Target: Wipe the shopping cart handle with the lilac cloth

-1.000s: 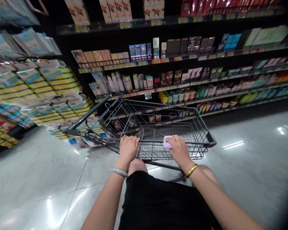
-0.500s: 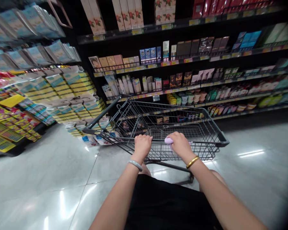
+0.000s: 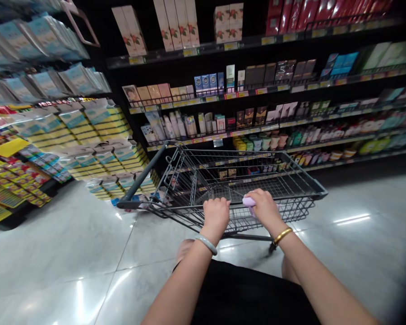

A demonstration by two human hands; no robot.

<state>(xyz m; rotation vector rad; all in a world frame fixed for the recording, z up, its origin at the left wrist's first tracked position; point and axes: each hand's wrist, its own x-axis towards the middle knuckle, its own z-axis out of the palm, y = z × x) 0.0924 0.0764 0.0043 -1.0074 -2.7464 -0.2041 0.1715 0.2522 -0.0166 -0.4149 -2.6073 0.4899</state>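
A dark grey wire shopping cart (image 3: 287, 198) stands sideways in front of me, its handle (image 3: 145, 174) toward the left. My left hand (image 3: 216, 214) is closed over the near side rail, a pale bangle at its wrist. To its right, my right hand (image 3: 264, 208) is closed at the same rail, with a gold bracelet on that wrist. A small lilac object (image 3: 249, 201) sticks out between its thumb and fingers; its kind is unclear. Through the wires, the cart's basket shows mostly bare mesh.
Black shelves (image 3: 243, 132) beyond the cart carry boxes, bottles and tubs. At the left stand stacked yellow-and-blue packs (image 3: 101, 122) and hanging pale blue packets (image 3: 50, 36). A display of colourful packets (image 3: 10, 169) is at the far left. Shiny grey floor (image 3: 54, 243) surrounds the cart.
Both hands appear farther right along the near rail, the left one more so. The cart has turned slightly, its handle end coming nearer to me. The lilac object stays in my right hand.
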